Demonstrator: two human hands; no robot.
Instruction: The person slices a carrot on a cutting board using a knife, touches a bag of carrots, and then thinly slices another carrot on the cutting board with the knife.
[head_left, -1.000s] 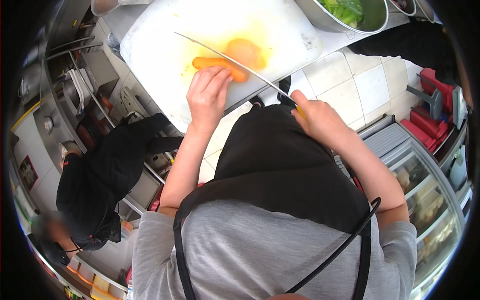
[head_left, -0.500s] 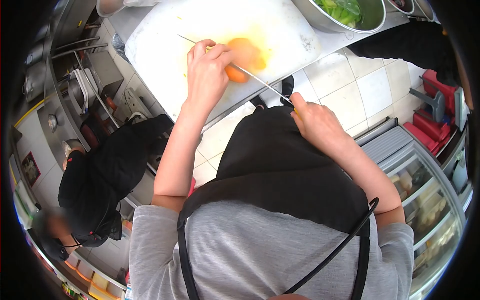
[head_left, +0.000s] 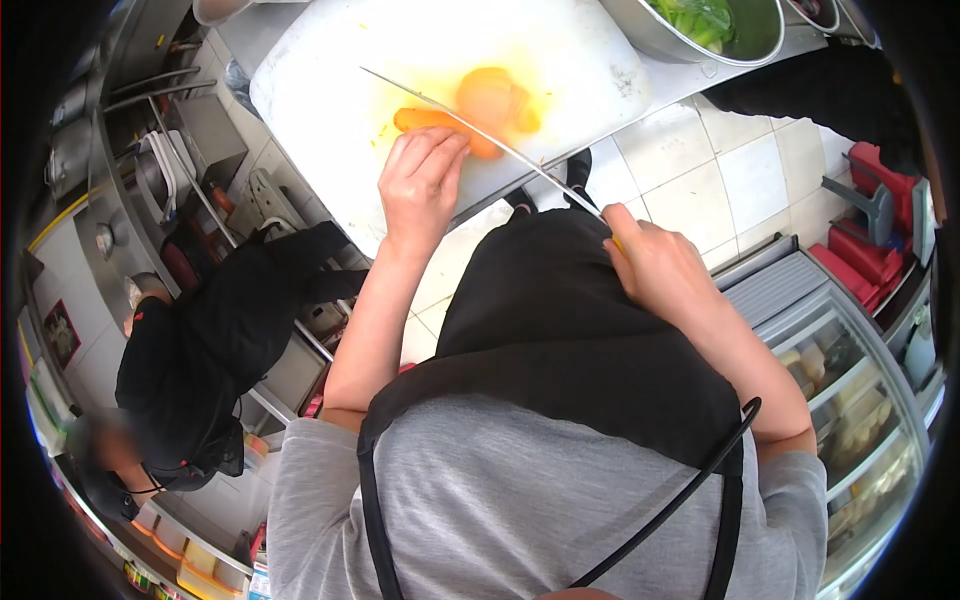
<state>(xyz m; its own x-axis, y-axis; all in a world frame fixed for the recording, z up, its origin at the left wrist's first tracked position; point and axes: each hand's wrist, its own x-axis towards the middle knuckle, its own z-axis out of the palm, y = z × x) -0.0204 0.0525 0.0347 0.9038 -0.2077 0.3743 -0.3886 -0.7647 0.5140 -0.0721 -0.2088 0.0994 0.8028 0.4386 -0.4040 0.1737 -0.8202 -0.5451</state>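
Observation:
An orange carrot [head_left: 420,119] lies on the white cutting board [head_left: 320,130], with the bent fingertips of my left hand [head_left: 422,180] pressed on its near side. In my right hand [head_left: 658,258] is the handle of a long knife [head_left: 540,170]. The blade crosses over the carrot, slanting up and to the left, just beside my left fingertips. Behind the blade, a pile of orange slices [head_left: 490,95] rests on the board, which is stained yellow-orange around it.
A metal pot [head_left: 765,35] with green leaves stands at the upper right. Another person in black [head_left: 210,340] stands at the left; part of a further person [head_left: 810,90] shows at the upper right. A glass-topped display case [head_left: 850,380] is at the right.
My left hand was raised over the blade half a second ago; it has come down onto the carrot's near side, leaving the carrot's left end visible. My right hand and knife have shifted slightly right.

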